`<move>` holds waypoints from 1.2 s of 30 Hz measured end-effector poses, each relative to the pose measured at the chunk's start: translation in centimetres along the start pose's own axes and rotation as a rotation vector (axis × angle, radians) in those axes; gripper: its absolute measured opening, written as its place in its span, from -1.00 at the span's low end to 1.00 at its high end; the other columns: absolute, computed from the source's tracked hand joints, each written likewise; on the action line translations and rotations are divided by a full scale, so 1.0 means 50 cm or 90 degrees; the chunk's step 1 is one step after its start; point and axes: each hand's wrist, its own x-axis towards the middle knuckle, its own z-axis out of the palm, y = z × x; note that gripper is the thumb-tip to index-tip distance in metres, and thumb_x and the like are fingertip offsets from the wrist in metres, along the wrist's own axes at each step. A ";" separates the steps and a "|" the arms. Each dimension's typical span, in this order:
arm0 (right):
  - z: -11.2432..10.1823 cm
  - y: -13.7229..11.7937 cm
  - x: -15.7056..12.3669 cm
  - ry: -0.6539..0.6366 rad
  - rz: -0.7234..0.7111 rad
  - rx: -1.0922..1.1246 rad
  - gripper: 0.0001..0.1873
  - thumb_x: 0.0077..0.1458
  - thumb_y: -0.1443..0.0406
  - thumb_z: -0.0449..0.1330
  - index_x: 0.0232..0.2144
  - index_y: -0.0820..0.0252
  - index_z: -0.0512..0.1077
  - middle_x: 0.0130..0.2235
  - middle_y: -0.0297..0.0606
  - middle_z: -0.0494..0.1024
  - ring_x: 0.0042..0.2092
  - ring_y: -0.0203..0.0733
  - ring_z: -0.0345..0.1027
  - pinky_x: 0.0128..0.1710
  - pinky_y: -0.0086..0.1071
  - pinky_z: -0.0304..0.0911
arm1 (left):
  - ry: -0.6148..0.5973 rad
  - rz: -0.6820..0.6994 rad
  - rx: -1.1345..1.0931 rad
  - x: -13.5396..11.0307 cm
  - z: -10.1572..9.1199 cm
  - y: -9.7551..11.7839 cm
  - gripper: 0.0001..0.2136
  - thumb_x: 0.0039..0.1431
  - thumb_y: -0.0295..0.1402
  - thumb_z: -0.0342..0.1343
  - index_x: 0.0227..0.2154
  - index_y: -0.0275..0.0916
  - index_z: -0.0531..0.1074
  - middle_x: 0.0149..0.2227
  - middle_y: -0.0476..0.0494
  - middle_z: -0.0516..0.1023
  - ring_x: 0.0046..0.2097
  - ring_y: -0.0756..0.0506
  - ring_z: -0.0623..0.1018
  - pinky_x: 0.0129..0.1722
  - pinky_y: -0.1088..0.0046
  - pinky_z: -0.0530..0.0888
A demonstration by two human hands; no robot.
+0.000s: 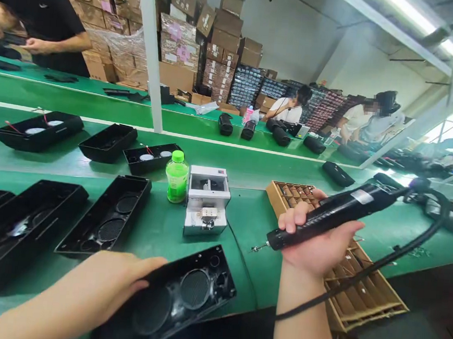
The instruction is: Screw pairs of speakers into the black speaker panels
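Note:
My left hand (119, 281) lies over the near edge of a black plastic speaker housing (184, 302) and holds it on the green bench. Its round speaker openings face up. My right hand (317, 239) is shut around a black electric screwdriver (333, 214), whose cable runs off to the right. The screwdriver's bit points left, above the bench. Beside it, a wooden compartment tray (361, 295) lies partly under my right forearm. An automatic screw feeder (207, 202) stands between my hands, further away, with a green plastic bottle (176, 177) to its left.
Several black housings (109, 215) lie on the bench to the left. Beyond stand further green conveyor benches, with a co-worker (42, 24) at the upper left and other people at the far right. Stacked cardboard boxes (220, 49) rise behind a white post (152, 43).

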 end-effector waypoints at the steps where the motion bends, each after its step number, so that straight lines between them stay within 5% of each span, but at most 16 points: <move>1: 0.003 -0.015 -0.003 0.001 -0.008 -0.004 -0.21 0.13 -0.43 0.24 -0.02 0.06 0.59 -0.56 -0.50 0.43 -0.61 -0.31 0.22 -0.58 -0.42 0.27 | -0.026 0.015 0.032 0.025 0.007 0.019 -0.57 0.40 -0.27 0.08 0.23 0.24 0.60 -0.22 -0.07 0.80 -0.19 -0.29 0.79 -0.24 0.26 0.60; 6: 0.032 -0.062 -0.033 0.014 -0.005 0.005 -0.29 0.21 -0.37 0.23 -0.01 0.05 0.58 -0.54 -0.53 0.35 -0.60 -0.33 0.16 -0.54 -0.41 0.25 | -0.024 0.010 0.072 0.105 0.022 0.060 -0.51 0.36 -0.48 0.08 0.23 0.09 0.63 -0.19 -0.18 0.78 -0.11 -0.37 0.76 -0.14 0.14 0.58; 10: 0.065 -0.059 -0.062 0.009 0.033 0.055 -0.32 0.33 -0.34 0.10 -0.02 0.05 0.56 -0.52 -0.53 0.29 -0.60 -0.37 0.11 -0.55 -0.43 0.21 | 0.037 -0.035 0.042 0.102 0.006 0.090 -0.57 0.41 -0.35 0.13 0.27 -0.03 0.60 0.02 -0.27 0.75 0.07 -0.40 0.70 0.07 -0.01 0.59; 12: 0.079 -0.045 -0.074 -0.009 0.065 0.092 -0.31 0.38 -0.33 0.03 0.00 0.04 0.57 -0.52 -0.53 0.27 -0.62 -0.38 0.08 -0.56 -0.43 0.19 | 0.054 -0.027 -0.100 0.089 -0.007 0.130 -0.42 0.38 -0.21 0.21 0.43 0.03 0.41 0.16 -0.19 0.71 0.09 -0.29 0.68 0.12 0.10 0.61; 14: 0.089 -0.026 -0.084 -0.033 0.096 0.118 -0.31 0.39 -0.32 0.01 0.02 0.04 0.57 -0.51 -0.53 0.25 -0.63 -0.37 0.06 -0.57 -0.42 0.20 | 0.033 0.011 -0.413 0.082 -0.014 0.178 -0.31 0.25 -0.18 0.32 0.45 0.05 0.39 0.14 -0.11 0.72 -0.03 -0.17 0.70 0.04 0.28 0.64; 17: 0.098 0.001 -0.093 -0.044 0.125 0.127 -0.32 0.38 -0.32 0.04 0.03 0.03 0.58 -0.52 -0.52 0.27 -0.62 -0.35 0.08 -0.58 -0.41 0.20 | 0.015 0.026 -0.620 0.092 -0.009 0.236 -0.77 0.26 -0.18 0.27 -0.12 -0.08 0.74 -0.24 -0.07 0.76 -0.24 -0.11 0.67 -0.17 0.39 0.59; 19: 0.099 0.012 -0.094 -0.028 0.132 0.111 -0.31 0.36 -0.34 0.05 0.01 0.04 0.57 -0.52 -0.52 0.27 -0.62 -0.35 0.11 -0.58 -0.42 0.21 | 0.038 0.000 -0.610 0.105 0.003 0.251 -0.82 0.24 -0.20 0.26 -0.40 -0.12 0.68 -0.42 -0.05 0.69 -0.35 -0.09 0.61 -0.31 0.42 0.52; 23: 0.079 0.023 -0.073 0.015 0.124 0.062 -0.29 0.32 -0.36 0.06 -0.01 0.05 0.55 -0.53 -0.52 0.29 -0.62 -0.33 0.16 -0.58 -0.43 0.22 | 0.135 -0.049 -0.561 0.114 0.015 0.231 -0.72 0.28 -0.11 0.20 -0.47 -0.13 0.59 -0.49 -0.05 0.62 -0.42 -0.09 0.57 -0.42 0.43 0.48; 27: 0.024 0.058 -0.008 0.085 0.053 0.000 -0.24 0.23 -0.43 0.11 -0.04 0.05 0.52 -0.53 -0.51 0.40 -0.60 -0.31 0.25 -0.56 -0.42 0.28 | 0.279 -0.062 -0.434 0.134 -0.034 0.187 -0.72 0.36 -0.10 0.10 -0.21 -0.08 0.68 -0.29 -0.09 0.71 -0.25 -0.16 0.67 -0.24 0.33 0.59; 30: -0.022 0.112 0.047 0.141 0.018 -0.040 -0.23 0.22 -0.43 0.12 -0.01 0.05 0.48 -0.51 -0.50 0.45 -0.55 -0.29 0.34 -0.53 -0.42 0.33 | 0.373 -0.051 -0.290 0.199 -0.099 0.160 -0.65 0.42 -0.11 0.03 -0.06 -0.07 0.70 -0.09 -0.13 0.71 -0.04 -0.22 0.66 0.03 0.23 0.59; 33: -0.050 0.163 0.077 0.165 0.043 -0.050 -0.35 0.39 -0.27 0.13 0.03 0.16 0.49 -0.41 -0.43 0.50 -0.50 -0.32 0.37 -0.48 -0.40 0.39 | 0.380 -0.057 -0.141 0.289 -0.145 0.144 -0.62 0.43 -0.30 -0.02 0.05 -0.13 0.69 0.03 -0.23 0.66 0.08 -0.32 0.62 0.12 0.11 0.56; 36: -0.062 0.193 0.080 0.166 0.076 -0.043 -0.44 0.46 -0.15 0.16 0.07 0.21 0.50 -0.26 -0.33 0.56 -0.42 -0.33 0.41 -0.42 -0.38 0.44 | 0.348 -0.067 -0.031 0.348 -0.146 0.147 -0.52 0.33 -0.50 0.01 0.22 -0.21 0.61 0.08 -0.35 0.63 0.11 -0.37 0.61 0.09 0.10 0.58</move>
